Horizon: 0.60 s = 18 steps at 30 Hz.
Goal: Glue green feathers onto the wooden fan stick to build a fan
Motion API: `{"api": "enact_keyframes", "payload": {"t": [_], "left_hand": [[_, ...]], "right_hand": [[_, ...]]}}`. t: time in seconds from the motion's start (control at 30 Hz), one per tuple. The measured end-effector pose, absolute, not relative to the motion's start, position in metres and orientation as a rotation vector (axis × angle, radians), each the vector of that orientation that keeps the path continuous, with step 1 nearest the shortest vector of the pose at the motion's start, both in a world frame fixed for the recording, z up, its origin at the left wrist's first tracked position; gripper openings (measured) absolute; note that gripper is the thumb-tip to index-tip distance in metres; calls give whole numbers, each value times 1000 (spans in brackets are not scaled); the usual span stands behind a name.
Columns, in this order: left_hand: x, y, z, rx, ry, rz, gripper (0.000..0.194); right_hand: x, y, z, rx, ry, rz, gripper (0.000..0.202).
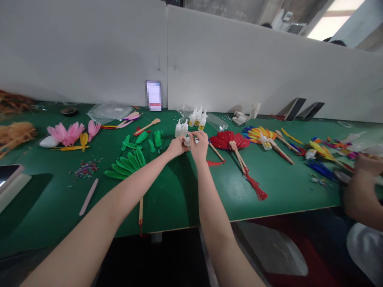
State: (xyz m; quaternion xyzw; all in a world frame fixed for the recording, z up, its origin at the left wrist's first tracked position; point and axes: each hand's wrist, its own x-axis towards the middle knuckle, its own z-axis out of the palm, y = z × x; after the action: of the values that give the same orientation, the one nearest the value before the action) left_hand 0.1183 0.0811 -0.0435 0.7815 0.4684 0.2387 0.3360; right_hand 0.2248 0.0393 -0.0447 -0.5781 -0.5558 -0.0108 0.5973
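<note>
Both of my hands meet over the middle of the green table. My left hand (177, 147) is closed round a small glue bottle (187, 141), largely hidden by the fingers. My right hand (199, 145) pinches at the top of the same bottle. Just behind them stand white glue bottles (181, 128), and farther back several with yellow labels (198, 118). Left of my hands lies a green feather fan (127, 164) with its wooden handle toward me. Loose green feathers (142, 137) lie above it. A red feather fan (230, 140) with a tassel lies to the right.
Pink feathers (67, 134), a heap of small coloured bits (86, 169) and a pink stick (89, 197) are on the left. A lit phone (153, 95) leans on the white partition (119, 52). To the right lie a yellow-orange feather fan (257, 134) and another person's arm (363, 187).
</note>
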Motion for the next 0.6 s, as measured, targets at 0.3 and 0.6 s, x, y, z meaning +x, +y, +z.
{"api": "enact_keyframes", "payload": {"t": [0.3, 0.6], "left_hand": [[115, 80, -44, 2038, 1234, 634, 33], [116, 85, -51, 1992, 1229, 635, 38]], "right_hand": [[246, 48, -54, -1349, -1104, -7, 34], [231, 46, -52, -1295, -1280, 127, 22]]}}
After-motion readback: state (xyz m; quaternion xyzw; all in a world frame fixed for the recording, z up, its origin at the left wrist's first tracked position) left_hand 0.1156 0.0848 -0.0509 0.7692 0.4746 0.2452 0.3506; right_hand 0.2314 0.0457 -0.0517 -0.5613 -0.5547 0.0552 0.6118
